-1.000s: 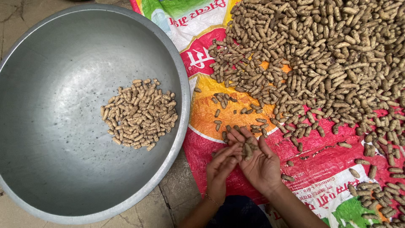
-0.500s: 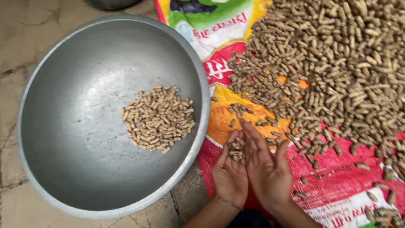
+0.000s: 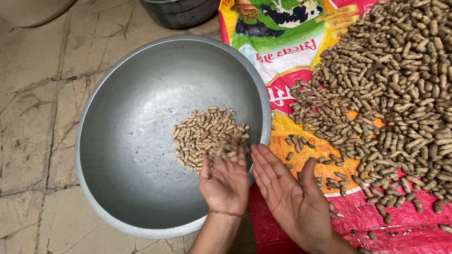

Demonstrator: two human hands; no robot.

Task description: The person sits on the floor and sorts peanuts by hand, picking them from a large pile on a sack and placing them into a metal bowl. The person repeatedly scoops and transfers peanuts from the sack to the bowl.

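My left hand (image 3: 225,181) is palm up over the near rim of a big grey metal bowl (image 3: 127,141). A small blurred clump of peanut pods (image 3: 229,149) sits at its fingertips, just above the pile of pods (image 3: 207,134) lying in the bowl. My right hand (image 3: 292,197) is beside it, palm up, fingers apart and empty, over the printed plastic sack (image 3: 301,51) spread on the floor. A large heap of peanut pods in their shells (image 3: 400,84) covers the sack to the right.
A stone slab floor (image 3: 37,108) lies to the left. A dark metal pot (image 3: 181,11) stands at the top, behind the bowl. Loose pods are scattered on the sack near my right hand.
My left hand has carried its handful of pods left from the sack to over the bowl. My right hand turned palm up and empty. The view shifted left.
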